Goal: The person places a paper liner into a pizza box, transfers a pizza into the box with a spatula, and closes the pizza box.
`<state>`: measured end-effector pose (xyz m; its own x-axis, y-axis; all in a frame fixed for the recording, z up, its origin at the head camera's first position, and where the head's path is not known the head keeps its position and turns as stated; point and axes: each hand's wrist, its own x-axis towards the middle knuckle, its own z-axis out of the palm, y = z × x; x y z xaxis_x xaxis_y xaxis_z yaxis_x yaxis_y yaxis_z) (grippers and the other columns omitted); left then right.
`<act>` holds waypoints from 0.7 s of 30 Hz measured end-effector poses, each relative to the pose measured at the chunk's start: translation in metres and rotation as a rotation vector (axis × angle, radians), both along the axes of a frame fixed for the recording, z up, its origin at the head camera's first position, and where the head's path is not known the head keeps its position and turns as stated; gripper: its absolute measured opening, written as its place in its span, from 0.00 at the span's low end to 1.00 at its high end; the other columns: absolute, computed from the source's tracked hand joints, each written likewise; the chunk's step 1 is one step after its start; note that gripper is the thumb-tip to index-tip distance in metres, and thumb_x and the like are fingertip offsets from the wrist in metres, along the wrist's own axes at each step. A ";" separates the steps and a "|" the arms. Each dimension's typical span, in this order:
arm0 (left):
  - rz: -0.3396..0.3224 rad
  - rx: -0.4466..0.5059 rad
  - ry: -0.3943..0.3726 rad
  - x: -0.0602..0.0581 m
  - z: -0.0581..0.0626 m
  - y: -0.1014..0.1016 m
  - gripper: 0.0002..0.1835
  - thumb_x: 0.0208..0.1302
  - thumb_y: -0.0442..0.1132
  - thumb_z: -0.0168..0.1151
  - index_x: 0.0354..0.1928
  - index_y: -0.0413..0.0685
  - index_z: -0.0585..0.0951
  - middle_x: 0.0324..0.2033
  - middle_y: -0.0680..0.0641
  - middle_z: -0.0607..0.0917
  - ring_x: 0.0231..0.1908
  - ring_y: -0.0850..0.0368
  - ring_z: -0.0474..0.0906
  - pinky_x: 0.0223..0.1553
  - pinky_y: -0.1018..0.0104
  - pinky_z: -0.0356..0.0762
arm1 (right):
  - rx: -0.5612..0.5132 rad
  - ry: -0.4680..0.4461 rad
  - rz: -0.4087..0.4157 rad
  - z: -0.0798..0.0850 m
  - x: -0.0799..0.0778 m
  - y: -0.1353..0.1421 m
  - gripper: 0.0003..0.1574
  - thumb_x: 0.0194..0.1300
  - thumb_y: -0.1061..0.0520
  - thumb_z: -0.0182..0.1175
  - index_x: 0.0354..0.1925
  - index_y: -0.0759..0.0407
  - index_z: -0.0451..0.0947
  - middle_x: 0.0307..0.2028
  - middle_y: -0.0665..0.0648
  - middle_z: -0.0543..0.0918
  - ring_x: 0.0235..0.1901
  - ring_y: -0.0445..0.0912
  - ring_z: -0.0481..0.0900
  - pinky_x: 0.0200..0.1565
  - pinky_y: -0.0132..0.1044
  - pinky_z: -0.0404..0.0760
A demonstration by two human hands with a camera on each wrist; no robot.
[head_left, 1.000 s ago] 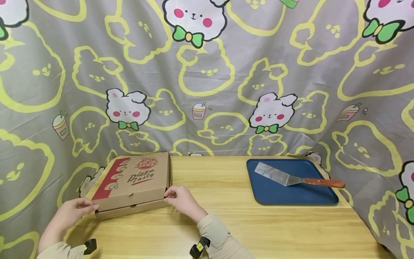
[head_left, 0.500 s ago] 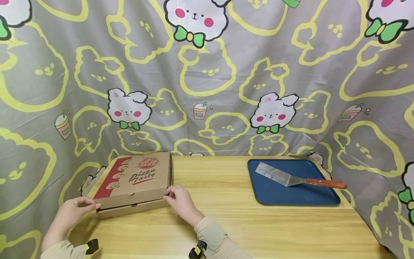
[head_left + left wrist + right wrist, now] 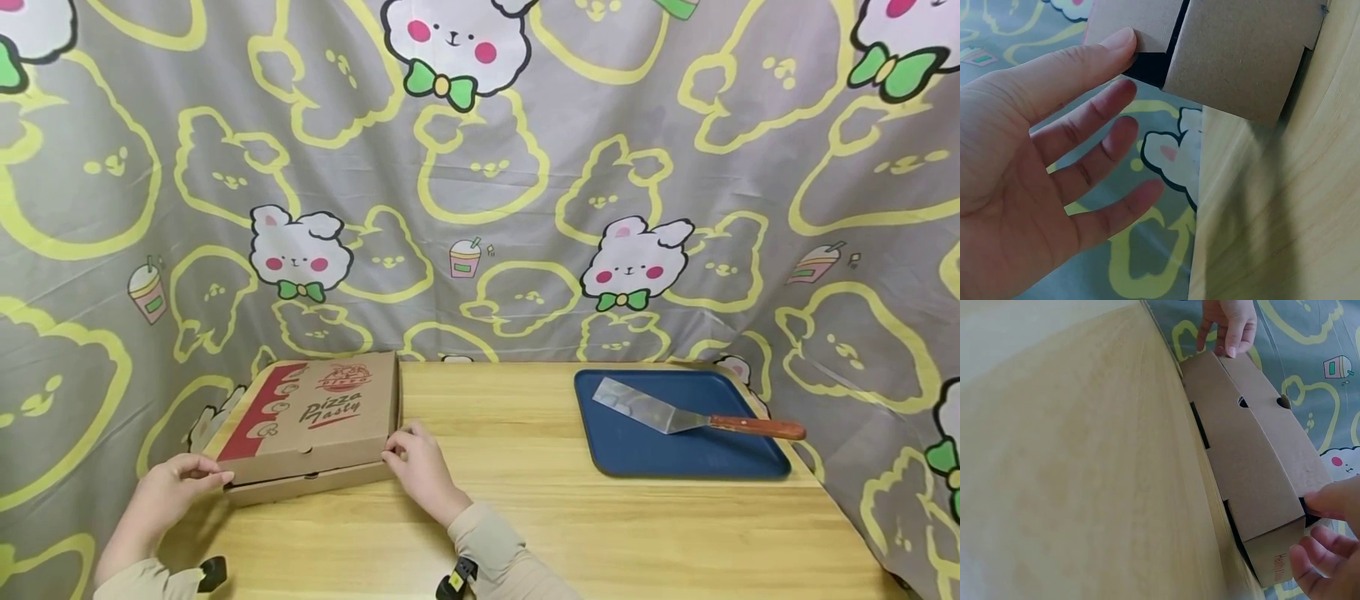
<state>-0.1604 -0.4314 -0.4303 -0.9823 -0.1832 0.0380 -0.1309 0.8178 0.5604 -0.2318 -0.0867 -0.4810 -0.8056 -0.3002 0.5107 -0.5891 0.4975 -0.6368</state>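
Observation:
A brown cardboard pizza box [image 3: 330,408] with a red band and printed lettering lies at the left of the table. A narrow dark gap runs between the front flap of its lid [image 3: 1285,434] and the lower front wall. My left hand [image 3: 168,496] pinches the lid's front left corner, thumb on the flap and the other fingers spread below it in the left wrist view. At the front right corner, my right hand [image 3: 423,467] pinches the lid's edge, its thumb at the gap in the right wrist view. The box's inside is hidden.
A blue tray [image 3: 622,454] stands at the right of the wooden table [image 3: 525,533]. Across it lies a metal spatula [image 3: 637,406], its wooden handle reaching past the tray's right rim. A patterned grey curtain [image 3: 517,192] hangs behind and at both sides.
The lid's front flap has risen slightly, so the dark gap along the front shows wider. Both hands stay at the front corners; the right fingers have shifted a little. Tray and spatula are unchanged.

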 end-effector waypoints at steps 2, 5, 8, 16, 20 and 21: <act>-0.001 -0.013 0.023 0.000 0.000 0.000 0.17 0.59 0.52 0.69 0.36 0.43 0.84 0.34 0.54 0.84 0.31 0.78 0.68 0.33 0.72 0.66 | -0.007 0.010 -0.006 0.001 0.000 0.000 0.05 0.58 0.60 0.69 0.27 0.55 0.82 0.38 0.51 0.78 0.36 0.36 0.76 0.38 0.22 0.76; 0.000 -0.014 0.015 0.000 0.000 0.000 0.18 0.59 0.52 0.69 0.36 0.43 0.84 0.34 0.54 0.85 0.31 0.78 0.68 0.33 0.74 0.66 | -0.007 0.021 -0.013 0.001 0.000 0.000 0.06 0.57 0.61 0.70 0.27 0.54 0.82 0.40 0.51 0.80 0.38 0.38 0.77 0.41 0.23 0.77; -0.001 -0.023 0.009 0.000 0.000 0.000 0.18 0.59 0.53 0.69 0.36 0.44 0.84 0.33 0.53 0.86 0.31 0.77 0.69 0.33 0.74 0.66 | -0.004 0.026 -0.013 0.001 -0.001 0.000 0.06 0.57 0.61 0.70 0.26 0.55 0.82 0.38 0.51 0.80 0.37 0.37 0.77 0.40 0.23 0.77; -0.020 -0.061 0.037 -0.002 -0.007 0.000 0.16 0.58 0.51 0.70 0.34 0.44 0.84 0.31 0.50 0.87 0.29 0.77 0.69 0.32 0.72 0.67 | 0.043 -0.011 -0.005 0.003 0.001 0.003 0.04 0.59 0.60 0.69 0.27 0.55 0.83 0.38 0.51 0.82 0.37 0.39 0.81 0.40 0.24 0.79; -0.010 -0.014 -0.026 -0.002 -0.006 -0.003 0.18 0.60 0.53 0.68 0.35 0.44 0.84 0.34 0.51 0.86 0.31 0.78 0.69 0.34 0.72 0.68 | 0.028 -0.059 -0.001 0.006 -0.001 0.006 0.05 0.61 0.58 0.67 0.28 0.55 0.83 0.36 0.52 0.84 0.35 0.40 0.82 0.38 0.24 0.79; -0.002 0.007 -0.047 -0.002 -0.005 -0.003 0.19 0.60 0.55 0.67 0.36 0.44 0.84 0.35 0.51 0.86 0.32 0.79 0.69 0.36 0.71 0.68 | 0.003 -0.083 0.003 0.007 -0.002 0.007 0.05 0.61 0.57 0.66 0.28 0.55 0.82 0.35 0.52 0.84 0.34 0.39 0.82 0.37 0.24 0.79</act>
